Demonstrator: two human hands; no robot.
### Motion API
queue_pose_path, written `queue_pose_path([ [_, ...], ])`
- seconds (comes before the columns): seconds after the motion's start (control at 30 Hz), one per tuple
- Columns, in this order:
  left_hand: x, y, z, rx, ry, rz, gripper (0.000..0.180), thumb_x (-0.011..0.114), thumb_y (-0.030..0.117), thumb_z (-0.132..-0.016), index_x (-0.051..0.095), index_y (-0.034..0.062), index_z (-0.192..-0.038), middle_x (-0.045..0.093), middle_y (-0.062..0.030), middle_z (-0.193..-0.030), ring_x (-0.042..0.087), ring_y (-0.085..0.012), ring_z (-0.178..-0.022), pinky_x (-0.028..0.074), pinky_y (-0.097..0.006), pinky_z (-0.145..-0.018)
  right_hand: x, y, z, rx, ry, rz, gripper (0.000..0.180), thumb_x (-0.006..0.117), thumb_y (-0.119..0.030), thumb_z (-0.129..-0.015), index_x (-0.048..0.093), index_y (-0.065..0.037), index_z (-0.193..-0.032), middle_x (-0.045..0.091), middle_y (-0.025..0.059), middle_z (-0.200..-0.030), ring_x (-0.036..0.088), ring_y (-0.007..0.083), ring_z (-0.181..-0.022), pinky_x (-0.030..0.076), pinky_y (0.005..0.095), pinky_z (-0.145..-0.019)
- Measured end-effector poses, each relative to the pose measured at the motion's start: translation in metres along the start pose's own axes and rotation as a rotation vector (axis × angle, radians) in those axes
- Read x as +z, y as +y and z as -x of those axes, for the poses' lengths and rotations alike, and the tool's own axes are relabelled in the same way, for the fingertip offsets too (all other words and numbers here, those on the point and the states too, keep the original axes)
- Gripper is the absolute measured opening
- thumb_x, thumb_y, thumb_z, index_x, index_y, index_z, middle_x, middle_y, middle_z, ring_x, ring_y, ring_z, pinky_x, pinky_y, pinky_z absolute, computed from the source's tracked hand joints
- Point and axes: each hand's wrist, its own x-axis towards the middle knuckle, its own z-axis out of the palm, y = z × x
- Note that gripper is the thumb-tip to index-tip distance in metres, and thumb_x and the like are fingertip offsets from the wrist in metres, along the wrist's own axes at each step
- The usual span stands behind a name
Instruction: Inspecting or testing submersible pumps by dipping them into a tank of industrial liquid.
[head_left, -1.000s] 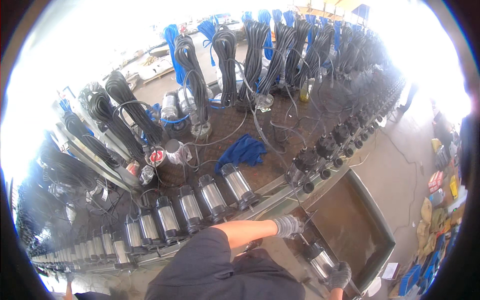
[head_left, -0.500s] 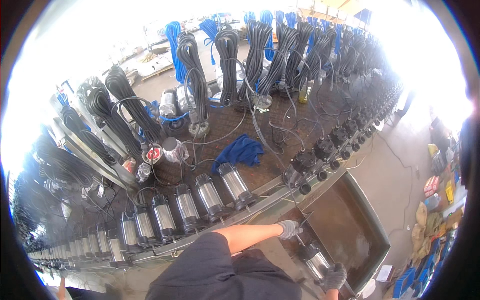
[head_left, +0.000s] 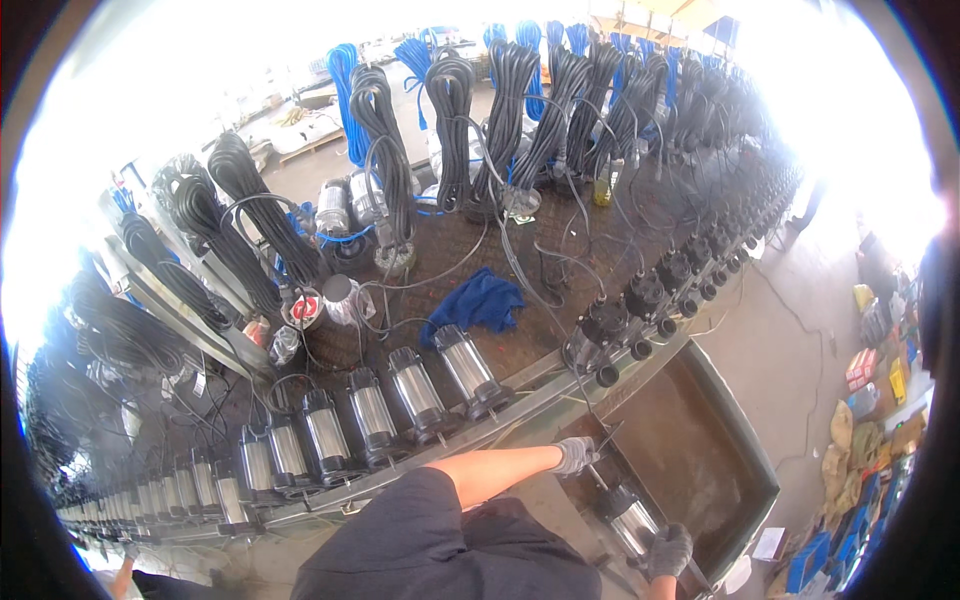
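A pump motor (head_left: pixel 633 524) with a bright steel body and black end caps lies tilted at the lower right, beside the trough. My right hand (head_left: pixel 670 551), in a dark grey glove, is closed around its near end. At its far end a thin pale shaft (head_left: pixel 597 476) sticks out. Just beyond that shaft, my left hand (head_left: pixel 575 456) in a lighter grey glove has its fingers closed; what they hold is too small to make out. A dark thin piece (head_left: pixel 611 436) juts up beside these fingers, next to a black cable.
A brown-bottomed trough (head_left: pixel 715 445) stands right of the motor. Ahead, the dark bench (head_left: pixel 440 290) bears a row of steel motors (head_left: pixel 418 390), black pump bodies (head_left: pixel 604 325), a blue cloth (head_left: pixel 478 300) and hanging cable coils (head_left: pixel 508 115). Boxes and sacks line the floor at far right.
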Motion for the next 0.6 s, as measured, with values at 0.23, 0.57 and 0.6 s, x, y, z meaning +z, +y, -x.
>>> queue_pose_path([
  [0.23,-0.009,-0.009,0.019,0.243,0.055,-0.128,0.033,0.072,0.034,-0.096,0.062,0.008,-0.112,0.066,-0.0118,-0.081,0.068,-0.0294,-0.076,0.056,-0.044,-0.068,-0.002,0.0,-0.001,0.091,-0.046,-0.17,0.011,0.061,-0.011,-0.092,0.064,-0.001,-0.088,0.068,0.0164,-0.091,0.065,0.0324,-0.084,0.053,0.045,-0.081],
  [0.57,-0.001,-0.028,-0.031,-0.001,-0.227,-0.207,0.035,0.07,0.037,-0.097,0.07,0.006,-0.112,0.069,-0.0095,-0.092,0.066,-0.0253,-0.084,0.055,-0.038,-0.077,0.012,0.021,-0.012,0.009,0.04,0.123,0.033,0.065,-0.036,-0.095,0.068,-0.003,-0.09,0.069,0.0213,-0.099,0.065,0.0414,-0.095,0.051,0.0518,-0.086],
  [0.6,0.002,-0.026,-0.028,0.003,-0.183,-0.244,0.036,0.069,0.037,-0.098,0.069,0.0057,-0.115,0.07,-0.0084,-0.094,0.066,-0.023,-0.085,0.055,-0.037,-0.079,0.02,0.025,-0.012,-0.044,0.144,0.17,0.034,0.063,-0.037,-0.096,0.068,-0.004,-0.092,0.069,0.0211,-0.099,0.064,0.0408,-0.098,0.05,0.0512,-0.086],
])
